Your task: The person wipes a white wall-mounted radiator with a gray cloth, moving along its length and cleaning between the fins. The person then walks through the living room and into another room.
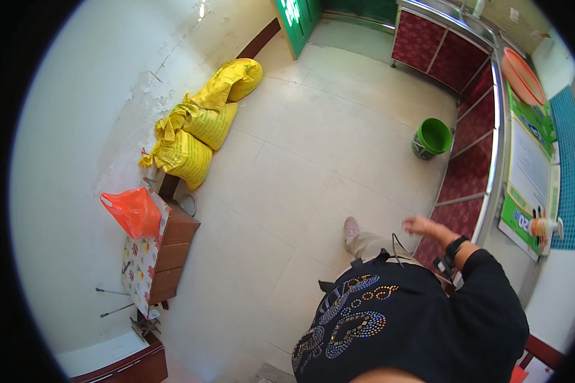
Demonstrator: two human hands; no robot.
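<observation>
My right hand (pixel 416 225) hangs in front of my body near the red patterned cabinet doors (pixel 460 220). Its fingers look loosely bent, blurred, with no object seen in them. A dark band (pixel 456 246) circles the wrist, and a black cord (pixel 396 246) loops near my trousers. My left hand is out of view. Ahead of me on the tiled floor, a green bucket (pixel 433 136) stands against the cabinets. One pink shoe (pixel 351 226) shows below my black shirt (pixel 412 316).
Several yellow sacks (pixel 187 155) lean along the left wall. An orange plastic bag (pixel 136 213) sits on a small cloth-covered cabinet (pixel 141 268). The countertop (pixel 500 239) holds an orange basin (pixel 523 76) and a pump bottle (pixel 544 227). A green door (pixel 301 24) stands ajar ahead.
</observation>
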